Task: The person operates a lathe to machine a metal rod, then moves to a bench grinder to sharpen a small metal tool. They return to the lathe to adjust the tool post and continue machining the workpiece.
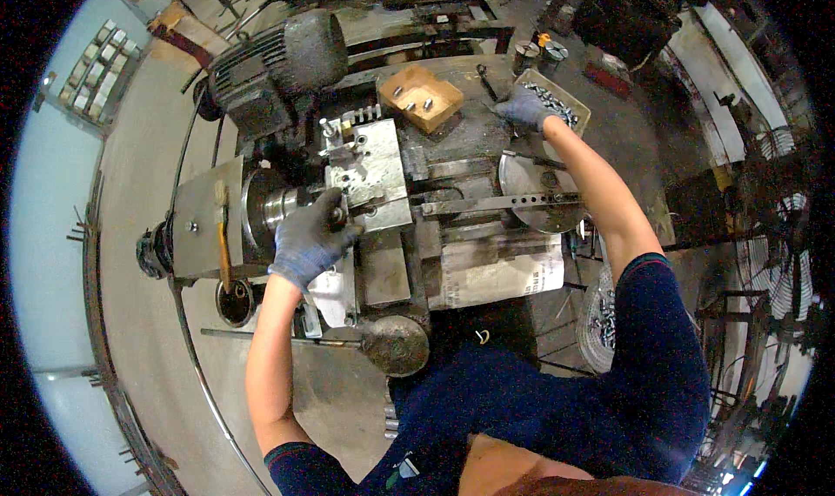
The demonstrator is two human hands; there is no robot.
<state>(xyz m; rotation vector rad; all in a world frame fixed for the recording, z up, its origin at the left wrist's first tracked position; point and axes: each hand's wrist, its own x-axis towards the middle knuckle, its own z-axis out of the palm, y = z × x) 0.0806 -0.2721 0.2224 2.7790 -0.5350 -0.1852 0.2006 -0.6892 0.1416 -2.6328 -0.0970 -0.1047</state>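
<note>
My left hand (309,239), in a grey-and-blue work glove, is at the spindle end of a lathe-like machine. Its fingers and thumb curl around a small dark round piece in front of the shiny metal chuck (280,207); I cannot make out what it is. With the arm stretched far to the right, my gloved right hand (524,109) is at the left edge of a shallow tray (584,110) heaped with small metal parts (557,101). The right fingers are drawn together, and anything in them is hidden.
Left of the tray is a wooden block (442,104) with a few small metal pieces on it. A brush (223,235) lies on the headstock cover. A perforated metal bar (496,204) crosses the machine bed, near a sheet of paper (504,274). A large motor (278,65) stands behind.
</note>
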